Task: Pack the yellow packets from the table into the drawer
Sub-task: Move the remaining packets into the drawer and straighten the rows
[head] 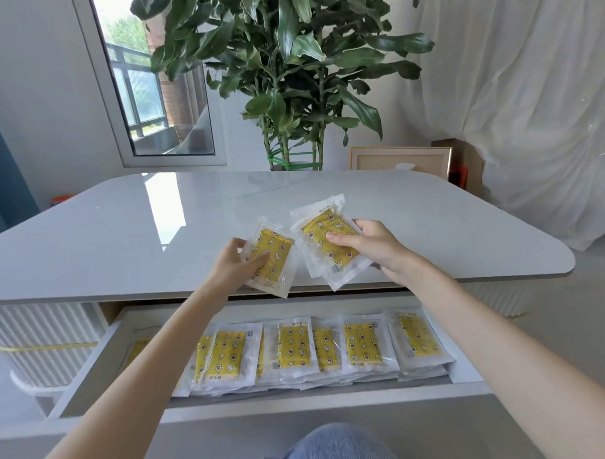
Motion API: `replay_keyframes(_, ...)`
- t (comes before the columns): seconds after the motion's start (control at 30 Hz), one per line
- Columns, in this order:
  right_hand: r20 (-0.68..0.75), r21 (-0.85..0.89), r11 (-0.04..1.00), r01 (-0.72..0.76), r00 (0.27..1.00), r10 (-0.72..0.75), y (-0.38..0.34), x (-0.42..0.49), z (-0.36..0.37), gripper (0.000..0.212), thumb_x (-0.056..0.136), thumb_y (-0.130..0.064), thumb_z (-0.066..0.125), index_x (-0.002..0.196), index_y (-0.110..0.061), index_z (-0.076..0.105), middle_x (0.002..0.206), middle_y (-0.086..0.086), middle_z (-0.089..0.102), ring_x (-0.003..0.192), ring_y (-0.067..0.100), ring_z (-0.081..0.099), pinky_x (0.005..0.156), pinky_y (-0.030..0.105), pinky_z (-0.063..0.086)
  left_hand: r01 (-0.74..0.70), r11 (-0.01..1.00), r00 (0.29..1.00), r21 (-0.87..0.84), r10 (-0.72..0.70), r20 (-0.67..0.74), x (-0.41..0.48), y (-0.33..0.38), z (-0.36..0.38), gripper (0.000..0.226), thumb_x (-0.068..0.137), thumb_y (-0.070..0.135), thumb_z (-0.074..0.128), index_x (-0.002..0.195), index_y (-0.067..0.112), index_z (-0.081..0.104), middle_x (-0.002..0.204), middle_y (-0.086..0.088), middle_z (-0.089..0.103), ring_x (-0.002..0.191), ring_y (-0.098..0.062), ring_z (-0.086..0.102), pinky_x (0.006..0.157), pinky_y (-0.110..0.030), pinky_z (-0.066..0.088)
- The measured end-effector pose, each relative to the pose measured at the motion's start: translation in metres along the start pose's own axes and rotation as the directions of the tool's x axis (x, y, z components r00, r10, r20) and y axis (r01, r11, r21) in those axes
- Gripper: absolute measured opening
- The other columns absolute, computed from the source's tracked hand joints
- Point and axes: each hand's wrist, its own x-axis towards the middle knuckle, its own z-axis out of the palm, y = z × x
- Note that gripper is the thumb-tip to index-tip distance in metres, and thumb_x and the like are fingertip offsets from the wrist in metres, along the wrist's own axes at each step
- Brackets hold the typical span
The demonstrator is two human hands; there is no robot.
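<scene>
Above the open drawer, over the near edge of the worktop, the person's left hand pinches one yellow packet between thumb and fingers. The right hand grips a small stack of packets just beside it. Inside the drawer, a row of yellow packets lies overlapping from side to side.

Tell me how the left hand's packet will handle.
Probably light: the left hand pinches the yellow packet by one edge. Likely slippery, given its glossy clear plastic. It juts out flat, so probably fairly stiff.
</scene>
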Motion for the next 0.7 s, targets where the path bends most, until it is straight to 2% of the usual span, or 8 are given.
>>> replay_keyframes(0.17, 0.261, -0.034, 0.993, -0.117, 0.958, 0.122, 0.001, -0.035, -0.001, 0.021, 0.084, -0.025, 0.071, 0.099, -0.011, 0.065, 0.091, 0.0, 0.073, 0.077, 0.011, 0.069, 0.067, 0.02, 0.055, 0.043, 0.999, 0.998, -0.002, -0.042, 0.05, -0.033, -0.006, -0.018, 0.039, 0.085, 0.03, 0.067, 0.116, 0.013, 0.05, 0.101, -0.01, 0.07, 0.078, -0.02, 0.066, 0.073, -0.031, 0.053)
replay_keyframes(0.27, 0.391, -0.133, 0.965, -0.226, 0.883, 0.26, 0.011, -0.048, 0.0, 0.031, 0.08, -0.029, 0.074, 0.102, -0.009, 0.063, 0.085, 0.0, 0.072, 0.072, 0.014, 0.065, 0.062, 0.022, 0.053, 0.096, 0.995, 0.987, -0.01, -0.094, 0.129, -0.05, -0.012, -0.028, 0.034, 0.084, 0.028, 0.069, 0.111, 0.013, 0.054, 0.094, -0.007, 0.07, 0.067, -0.013, 0.068, 0.066, -0.023, 0.056)
replay_keyframes(0.37, 0.485, -0.2, 0.931, -0.306, 0.795, 0.366, 0.027, -0.054, 0.003, 0.032, 0.079, -0.03, 0.076, 0.102, -0.011, 0.067, 0.091, 0.002, 0.07, 0.078, 0.016, 0.063, 0.066, 0.024, 0.053, 0.145, 0.987, 0.956, 0.063, -0.156, 0.247, -0.059, -0.022, -0.033, 0.03, 0.083, 0.024, 0.07, 0.108, 0.014, 0.057, 0.097, -0.005, 0.07, 0.075, -0.013, 0.07, 0.065, -0.022, 0.059)
replay_keyframes(0.47, 0.47, -0.224, 0.894, -0.389, 0.76, 0.449, 0.045, -0.055, 0.003, 0.03, 0.085, -0.026, 0.07, 0.108, -0.008, 0.066, 0.097, 0.005, 0.068, 0.077, 0.012, 0.067, 0.068, 0.023, 0.056, 0.168, 0.973, 0.921, 0.157, -0.212, 0.328, -0.061, -0.036, -0.03, 0.026, 0.083, 0.02, 0.07, 0.105, 0.014, 0.058, 0.097, -0.004, 0.07, 0.071, -0.012, 0.072, 0.063, -0.023, 0.058)
replay_keyframes(0.57, 0.421, -0.259, 0.848, -0.462, 0.736, 0.53, 0.062, -0.053, 0.002, 0.024, 0.083, -0.026, 0.071, 0.098, -0.008, 0.068, 0.085, 0.004, 0.07, 0.067, 0.011, 0.067, 0.059, 0.022, 0.056, 0.199, 0.95, 0.883, 0.24, -0.281, 0.377, -0.059, -0.046, -0.022, 0.02, 0.086, 0.017, 0.067, 0.104, 0.013, 0.059, 0.099, -0.005, 0.069, 0.071, -0.012, 0.071, 0.061, -0.022, 0.058)
replay_keyframes(0.63, 0.349, -0.244, 0.822, -0.514, 0.745, 0.569, 0.071, -0.05, 0.001, 0.019, 0.084, -0.023, 0.072, 0.092, -0.007, 0.067, 0.075, 0.003, 0.071, 0.061, 0.011, 0.067, 0.056, 0.022, 0.056, 0.227, 0.927, 0.86, 0.298, -0.334, 0.385, -0.053, -0.053, -0.017, 0.02, 0.086, 0.019, 0.067, 0.104, 0.012, 0.059, 0.101, -0.006, 0.07, 0.078, -0.016, 0.07, 0.069, -0.026, 0.06)
replay_keyframes(0.7, 0.26, -0.226, 0.806, -0.546, 0.764, 0.59, 0.08, -0.045, 0.002, 0.019, 0.083, -0.021, 0.073, 0.09, -0.005, 0.065, 0.07, 0.004, 0.071, 0.06, 0.013, 0.067, 0.061, 0.026, 0.057, 0.248, 0.907, 0.838, 0.34, -0.377, 0.394, -0.045, -0.058, -0.012, 0.024, 0.085, 0.02, 0.069, 0.105, 0.011, 0.06, 0.103, -0.007, 0.071, 0.087, -0.02, 0.07, 0.082, -0.033, 0.058)
